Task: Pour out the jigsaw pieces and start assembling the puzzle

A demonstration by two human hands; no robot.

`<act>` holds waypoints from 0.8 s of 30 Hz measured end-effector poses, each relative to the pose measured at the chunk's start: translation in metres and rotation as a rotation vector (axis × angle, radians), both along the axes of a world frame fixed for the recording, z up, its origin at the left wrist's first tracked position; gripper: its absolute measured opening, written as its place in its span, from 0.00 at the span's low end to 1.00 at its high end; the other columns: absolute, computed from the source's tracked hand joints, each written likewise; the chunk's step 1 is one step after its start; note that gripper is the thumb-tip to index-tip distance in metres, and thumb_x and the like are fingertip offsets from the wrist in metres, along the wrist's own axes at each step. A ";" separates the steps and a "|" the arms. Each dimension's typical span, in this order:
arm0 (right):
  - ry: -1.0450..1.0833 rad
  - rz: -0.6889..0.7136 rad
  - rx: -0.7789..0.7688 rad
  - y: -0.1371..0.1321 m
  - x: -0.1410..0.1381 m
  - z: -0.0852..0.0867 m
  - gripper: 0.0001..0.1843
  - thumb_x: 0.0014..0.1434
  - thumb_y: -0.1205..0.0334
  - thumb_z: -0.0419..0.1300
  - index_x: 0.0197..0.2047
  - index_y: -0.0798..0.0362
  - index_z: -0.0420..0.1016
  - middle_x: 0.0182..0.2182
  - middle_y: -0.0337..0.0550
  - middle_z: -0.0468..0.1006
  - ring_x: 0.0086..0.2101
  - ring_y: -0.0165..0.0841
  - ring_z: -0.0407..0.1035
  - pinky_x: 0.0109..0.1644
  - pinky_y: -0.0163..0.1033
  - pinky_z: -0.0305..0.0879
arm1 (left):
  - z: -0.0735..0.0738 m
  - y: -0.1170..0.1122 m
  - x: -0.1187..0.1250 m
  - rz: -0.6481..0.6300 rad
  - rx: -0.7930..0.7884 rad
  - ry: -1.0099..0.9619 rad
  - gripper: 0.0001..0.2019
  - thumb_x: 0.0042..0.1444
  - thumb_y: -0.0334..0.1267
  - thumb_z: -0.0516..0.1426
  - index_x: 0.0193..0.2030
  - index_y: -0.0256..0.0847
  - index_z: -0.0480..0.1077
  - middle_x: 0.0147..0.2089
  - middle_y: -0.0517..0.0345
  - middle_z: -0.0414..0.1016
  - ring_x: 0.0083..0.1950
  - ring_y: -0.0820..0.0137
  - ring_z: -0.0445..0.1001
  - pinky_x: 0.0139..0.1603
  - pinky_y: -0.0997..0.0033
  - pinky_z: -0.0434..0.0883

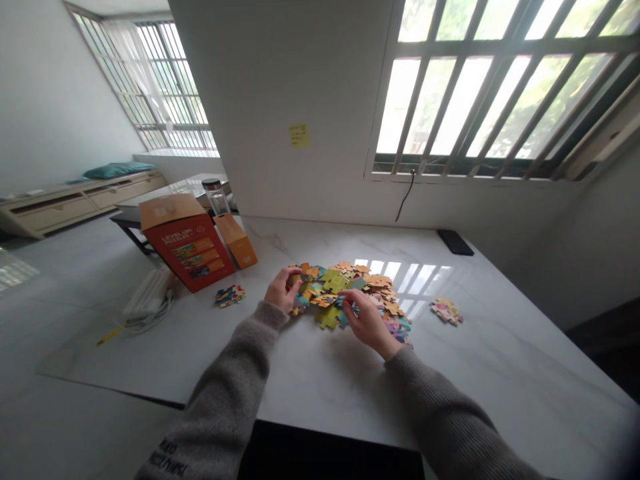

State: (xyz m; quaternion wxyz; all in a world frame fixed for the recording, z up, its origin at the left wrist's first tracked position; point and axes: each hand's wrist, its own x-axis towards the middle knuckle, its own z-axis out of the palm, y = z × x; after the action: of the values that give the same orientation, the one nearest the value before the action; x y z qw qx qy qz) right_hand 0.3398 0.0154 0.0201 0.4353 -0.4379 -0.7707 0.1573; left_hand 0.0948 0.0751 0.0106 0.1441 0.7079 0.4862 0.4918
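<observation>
Both hands in a loose heap of jigsaw pieces (333,283)

Left hand (284,290) curls at the heap's left edge, right hand (369,322) reaches in from its near side; any grip is unclear. Most pieces lie unjoined, with a small cluster (230,296) left of the left hand and a second cluster (447,311) right of the right hand.

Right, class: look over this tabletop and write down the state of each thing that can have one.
left hand: fingers curled, at the pile's edge
right hand: fingers reaching over the pile
jigsaw pieces: loose, heaped
small jigsaw cluster: lying apart from the pile
red puzzle box: standing upright
glass bottle: upright, dark cap on
</observation>
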 end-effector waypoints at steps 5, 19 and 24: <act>-0.013 -0.006 0.007 0.001 0.001 -0.002 0.13 0.64 0.66 0.52 0.50 0.51 0.74 0.35 0.45 0.75 0.36 0.36 0.68 0.44 0.41 0.63 | -0.004 -0.001 0.004 -0.069 -0.195 0.039 0.20 0.55 0.34 0.56 0.56 0.42 0.66 0.47 0.54 0.76 0.34 0.71 0.74 0.36 0.71 0.72; 0.026 -0.029 -0.013 0.002 -0.002 -0.003 0.12 0.65 0.62 0.52 0.44 0.51 0.76 0.34 0.45 0.77 0.35 0.35 0.68 0.42 0.41 0.63 | -0.014 0.016 -0.004 0.148 -0.032 0.093 0.08 0.57 0.43 0.55 0.33 0.42 0.68 0.38 0.52 0.72 0.43 0.63 0.70 0.48 0.61 0.70; 0.220 0.042 -0.184 -0.002 -0.006 0.001 0.16 0.66 0.56 0.51 0.53 0.52 0.70 0.29 0.39 0.72 0.31 0.32 0.67 0.38 0.38 0.65 | -0.005 0.002 0.017 -0.250 -0.363 -0.452 0.21 0.53 0.58 0.58 0.34 0.41 0.63 0.26 0.63 0.68 0.23 0.75 0.64 0.24 0.73 0.67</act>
State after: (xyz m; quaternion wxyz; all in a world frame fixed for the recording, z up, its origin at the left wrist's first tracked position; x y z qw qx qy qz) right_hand 0.3342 0.0134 0.0213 0.4718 -0.4397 -0.7097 0.2836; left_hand 0.1117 0.0772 0.0057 0.4320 0.5975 0.4309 0.5203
